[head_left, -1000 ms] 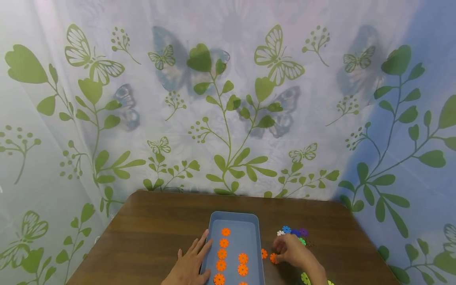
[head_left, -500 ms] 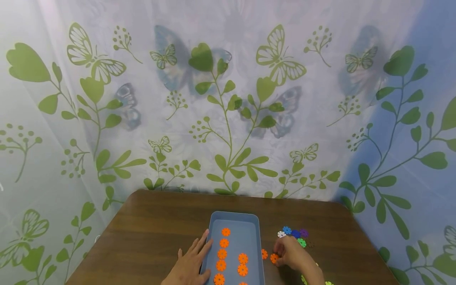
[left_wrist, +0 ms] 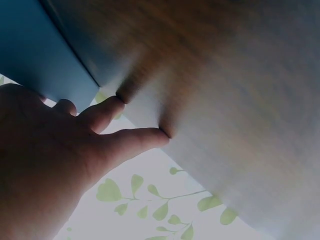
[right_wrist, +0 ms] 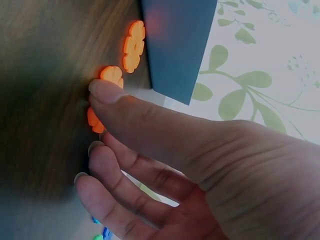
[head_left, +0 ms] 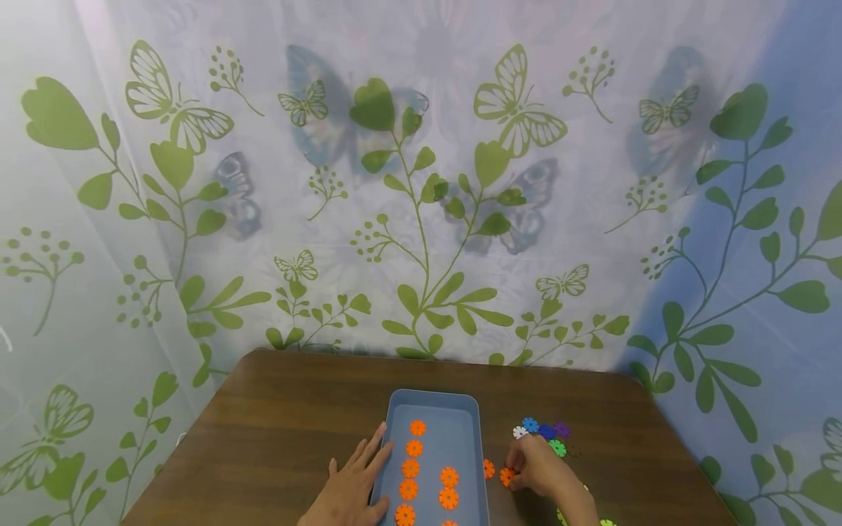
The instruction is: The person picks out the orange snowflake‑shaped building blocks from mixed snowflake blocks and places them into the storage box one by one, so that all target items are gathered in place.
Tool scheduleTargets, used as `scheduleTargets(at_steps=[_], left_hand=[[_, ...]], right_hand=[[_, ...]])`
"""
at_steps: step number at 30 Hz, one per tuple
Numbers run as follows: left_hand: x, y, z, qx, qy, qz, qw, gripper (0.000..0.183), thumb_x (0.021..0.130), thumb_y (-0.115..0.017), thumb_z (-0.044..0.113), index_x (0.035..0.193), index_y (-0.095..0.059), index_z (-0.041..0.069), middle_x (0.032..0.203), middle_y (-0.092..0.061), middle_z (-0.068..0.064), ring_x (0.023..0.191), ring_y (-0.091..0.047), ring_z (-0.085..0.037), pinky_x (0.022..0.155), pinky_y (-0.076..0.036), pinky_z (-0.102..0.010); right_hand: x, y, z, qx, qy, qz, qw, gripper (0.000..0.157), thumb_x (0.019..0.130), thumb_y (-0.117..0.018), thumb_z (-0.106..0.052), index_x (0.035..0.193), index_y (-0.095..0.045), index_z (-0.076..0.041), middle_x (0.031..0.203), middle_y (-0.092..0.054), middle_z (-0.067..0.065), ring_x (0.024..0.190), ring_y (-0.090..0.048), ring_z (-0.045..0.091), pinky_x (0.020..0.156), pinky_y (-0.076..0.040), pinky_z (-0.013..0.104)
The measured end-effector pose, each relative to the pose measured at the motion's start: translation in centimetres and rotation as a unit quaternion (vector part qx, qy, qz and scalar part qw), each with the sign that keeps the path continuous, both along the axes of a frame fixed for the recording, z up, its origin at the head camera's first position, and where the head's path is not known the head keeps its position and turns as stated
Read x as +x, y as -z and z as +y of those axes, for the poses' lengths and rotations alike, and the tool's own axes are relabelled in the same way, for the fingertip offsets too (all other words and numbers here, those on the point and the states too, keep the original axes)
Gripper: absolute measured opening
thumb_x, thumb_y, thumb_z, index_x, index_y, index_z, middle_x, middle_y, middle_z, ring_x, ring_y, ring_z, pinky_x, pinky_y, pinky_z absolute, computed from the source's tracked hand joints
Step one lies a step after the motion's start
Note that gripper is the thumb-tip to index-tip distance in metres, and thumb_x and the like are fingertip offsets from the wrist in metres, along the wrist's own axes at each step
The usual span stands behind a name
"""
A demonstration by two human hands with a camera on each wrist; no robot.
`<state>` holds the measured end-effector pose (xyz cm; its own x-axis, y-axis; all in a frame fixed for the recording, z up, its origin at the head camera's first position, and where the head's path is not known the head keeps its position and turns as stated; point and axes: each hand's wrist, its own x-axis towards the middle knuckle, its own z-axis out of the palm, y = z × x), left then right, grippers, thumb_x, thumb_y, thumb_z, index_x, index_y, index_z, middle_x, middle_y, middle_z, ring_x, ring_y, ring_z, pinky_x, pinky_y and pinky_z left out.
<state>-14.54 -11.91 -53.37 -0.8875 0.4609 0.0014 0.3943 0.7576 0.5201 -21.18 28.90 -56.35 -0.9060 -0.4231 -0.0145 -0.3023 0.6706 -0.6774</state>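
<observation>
My left hand [head_left: 345, 486] rests with spread fingers along the left wall of a blue-grey tray [head_left: 460, 438]; in the left wrist view two fingertips [left_wrist: 162, 134] reach the table. Inside the tray lie orange flower-shaped discs [head_left: 408, 489] in two columns, the left one longer. To the right of the tray, my right hand [head_left: 542, 471] pinches another orange flower-shaped disc [right_wrist: 112, 75] at the table, its thumb covering part of it. One more orange disc [head_left: 489, 468] sits between that hand and the tray wall.
Beyond the right hand is a loose cluster of discs: white [head_left: 520, 432], light blue [head_left: 530, 424], dark blue [head_left: 546, 432], purple [head_left: 562, 431] and green [head_left: 558, 448]. Yellow-green discs [head_left: 608, 522] lie near the right forearm. A patterned curtain [head_left: 421, 219] hangs behind the brown table [head_left: 316, 394].
The right hand's fingers have drawn in slightly around the orange disc beside the tray. The left hand and the tray have stayed in place.
</observation>
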Motion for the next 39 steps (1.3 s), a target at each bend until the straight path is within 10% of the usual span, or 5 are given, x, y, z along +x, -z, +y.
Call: scheduleTargets(at_steps=[5,13,23,39], left_hand=[[0.1,-0.2,0.0,0.002,0.0,-0.005,1.0,0.081,0.097,-0.071,0.036,0.167,-0.04,0.009,0.18,-0.019,-0.012,0.149,-0.04,-0.059,0.088,-0.027,-0.098],[0.1,-0.3,0.0,0.006,-0.002,-0.012,0.9999,0.081,0.098,-0.071,0.037,0.167,-0.04,0.01,0.18,-0.019,-0.011,0.15,-0.039,-0.058,0.09,-0.026,-0.098],[-0.1,0.0,-0.1,0.005,0.003,-0.008,0.9999,0.081,0.097,-0.071,0.035,0.167,-0.04,0.009,0.18,-0.019,-0.013,0.149,-0.039,-0.06,0.088,-0.026,-0.099],[0.0,0.1,-0.2,0.012,0.005,0.006,0.9999,0.08,0.097,-0.073,0.035,0.166,-0.041,0.008,0.18,-0.019,-0.009,0.147,-0.041,-0.061,0.085,-0.027,-0.099]], right_hand=[[0.1,-0.5,-0.1,-0.004,-0.009,0.004,1.0,0.033,0.067,-0.1,-0.002,0.079,-0.07,-0.012,0.072,-0.064,-0.007,0.065,-0.058,0.008,0.058,-0.053,0.03],[-1.6,3.2,1.4,-0.003,-0.004,0.002,1.0,0.039,0.068,-0.101,-0.006,0.08,-0.066,-0.019,0.073,-0.063,-0.01,0.065,-0.058,0.008,0.057,-0.051,0.028],[2.5,-4.7,-1.5,-0.026,0.001,0.038,0.999,0.031,0.071,-0.089,0.012,0.075,-0.067,-0.01,0.068,-0.062,-0.008,0.061,-0.053,0.0,0.054,-0.047,0.025],[2.8,-6.7,-1.2,-0.003,-0.006,0.083,0.997,0.028,0.078,-0.087,0.009,0.076,-0.07,-0.013,0.073,-0.064,-0.009,0.066,-0.054,0.0,0.058,-0.049,0.024]])
